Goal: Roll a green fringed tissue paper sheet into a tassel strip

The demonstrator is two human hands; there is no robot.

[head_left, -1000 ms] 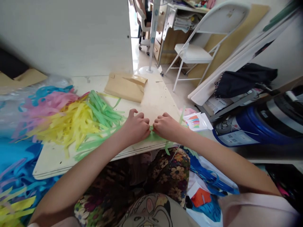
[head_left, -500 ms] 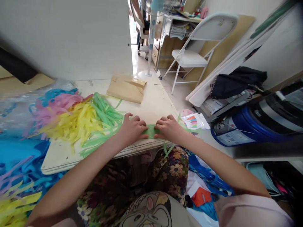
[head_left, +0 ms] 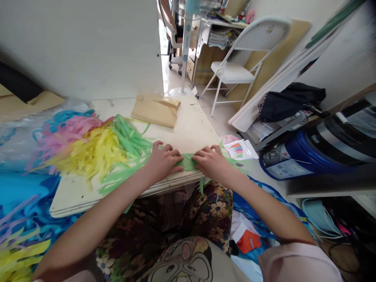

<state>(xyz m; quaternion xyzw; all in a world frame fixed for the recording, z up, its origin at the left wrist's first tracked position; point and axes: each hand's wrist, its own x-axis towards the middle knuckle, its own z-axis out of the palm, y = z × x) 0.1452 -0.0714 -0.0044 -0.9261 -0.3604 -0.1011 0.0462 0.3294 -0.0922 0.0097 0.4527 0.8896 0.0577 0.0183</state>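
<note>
A band of green tissue paper [head_left: 189, 163] lies across the front edge of the board, its fringed ends running out to both sides. My left hand [head_left: 164, 159] grips the band from the left, fingers bent and thumb along its near edge. On the right, my right hand [head_left: 212, 162] holds the same band, fingers curled over it. Only a short flat stretch shows between the two hands. Beside my left hand rest green strips [head_left: 131, 135] and a heap of yellow strips [head_left: 94, 150], with pink strips [head_left: 70, 131] behind them.
A brown paper envelope [head_left: 154, 111] lies on the white board [head_left: 73, 192]. Past my right hand is a small packet with a coloured tassel picture [head_left: 239, 149]. A blue bucket [head_left: 293, 156] stands at right, a white folding chair [head_left: 235, 72] farther back.
My right hand has shifted slightly right, and a little more of the green band shows between my hands. The green ends hanging below the board's edge have moved. My left hand stays nearly in place.
</note>
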